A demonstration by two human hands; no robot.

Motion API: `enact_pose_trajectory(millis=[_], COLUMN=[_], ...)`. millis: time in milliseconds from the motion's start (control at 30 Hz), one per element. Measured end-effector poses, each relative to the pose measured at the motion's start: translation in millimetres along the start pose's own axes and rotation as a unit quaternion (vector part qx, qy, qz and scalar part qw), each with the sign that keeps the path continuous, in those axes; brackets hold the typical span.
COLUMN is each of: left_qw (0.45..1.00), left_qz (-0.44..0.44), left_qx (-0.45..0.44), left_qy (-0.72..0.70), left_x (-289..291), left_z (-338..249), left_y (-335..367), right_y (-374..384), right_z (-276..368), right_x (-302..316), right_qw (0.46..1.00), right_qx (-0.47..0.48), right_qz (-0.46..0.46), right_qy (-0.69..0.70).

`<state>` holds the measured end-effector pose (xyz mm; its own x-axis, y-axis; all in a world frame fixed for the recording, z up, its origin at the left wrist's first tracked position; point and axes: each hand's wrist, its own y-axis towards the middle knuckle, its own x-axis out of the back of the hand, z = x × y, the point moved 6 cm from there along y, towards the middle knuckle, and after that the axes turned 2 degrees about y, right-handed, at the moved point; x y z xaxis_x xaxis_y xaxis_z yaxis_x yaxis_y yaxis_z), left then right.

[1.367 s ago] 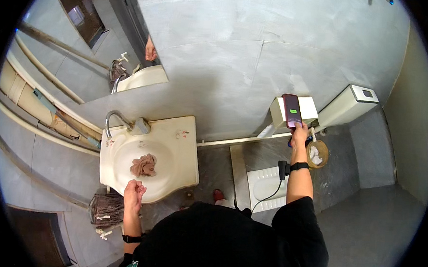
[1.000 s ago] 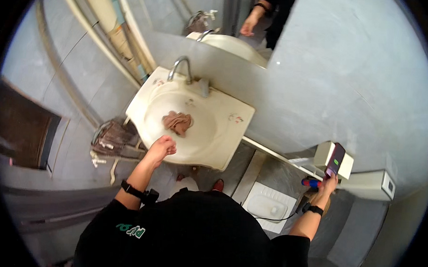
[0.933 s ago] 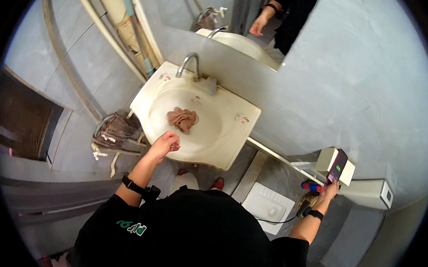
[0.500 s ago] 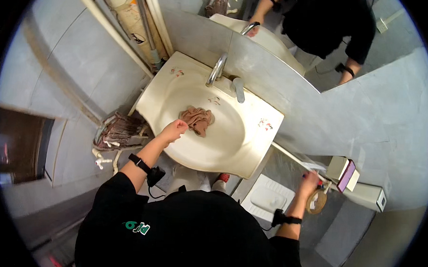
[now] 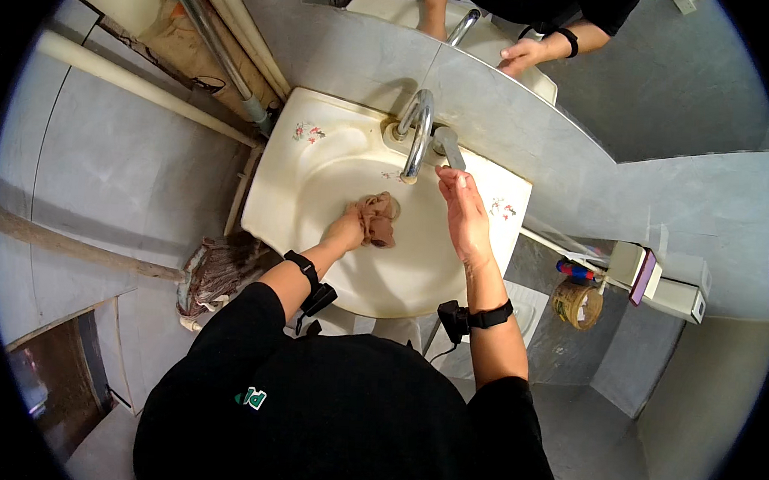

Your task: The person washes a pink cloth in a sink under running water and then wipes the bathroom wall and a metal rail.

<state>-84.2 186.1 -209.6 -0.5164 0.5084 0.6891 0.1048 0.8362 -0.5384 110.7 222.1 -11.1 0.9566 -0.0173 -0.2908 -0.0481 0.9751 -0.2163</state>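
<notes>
Head view, centre of frame: left hand closed loosely on one crumpled brown cloth, fingers pressed into its left side, cloth lying in the bowl of a single cream washbasin just below the spout. Right hand open and flat, fingers straight and together, holding nothing, fingertips up beside the grey lever handle; whether touching it, not clear. Cloth just left of that open palm, apart from it. One curved chrome tap rising between the two hands at the basin's upper rim, its arch standing over the cloth's upper edge. Two dark wrist straps, one per forearm. Lower left of the basin, a bundled brush or mop head against the wall. Right of frame, a roll of tape hanging under a small white box with a phone on it. Upper left, pale pipes running diagonally. Top of frame, a mirror showing a reflected hand.
</notes>
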Motion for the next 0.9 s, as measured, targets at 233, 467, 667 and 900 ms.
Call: enact_pose_trajectory(millis=[233,467,667,900], left_qw=[0.898,0.823,0.738,0.79], left_qz=[0.138,0.194,0.139,0.19], left_qx=[0.031,0.024,0.042,0.104], left_qy=[-0.417,-0.533,-0.659,-0.573], left_x=[11.4,32.2,45.8,52.3], left_z=[-30.2,-83.7,-61.8,-41.2], left_y=[8.3,-34.9,-38.9,-50.4], right_y=[-5.3,-38.2,-49.8,-18.1], right_z=[-35.4,-97.6,-131.2,-155.2], right_x=[25.5,25.7,30.4,-13.5], right_qw=[0.993,0.988,0.959,0.962], right_qx=[-0.039,-0.124,-0.26,-0.26], right_qz=[-0.109,-0.079,-0.082,-0.072], right_qy=[-0.027,-0.042,-0.073,0.04])
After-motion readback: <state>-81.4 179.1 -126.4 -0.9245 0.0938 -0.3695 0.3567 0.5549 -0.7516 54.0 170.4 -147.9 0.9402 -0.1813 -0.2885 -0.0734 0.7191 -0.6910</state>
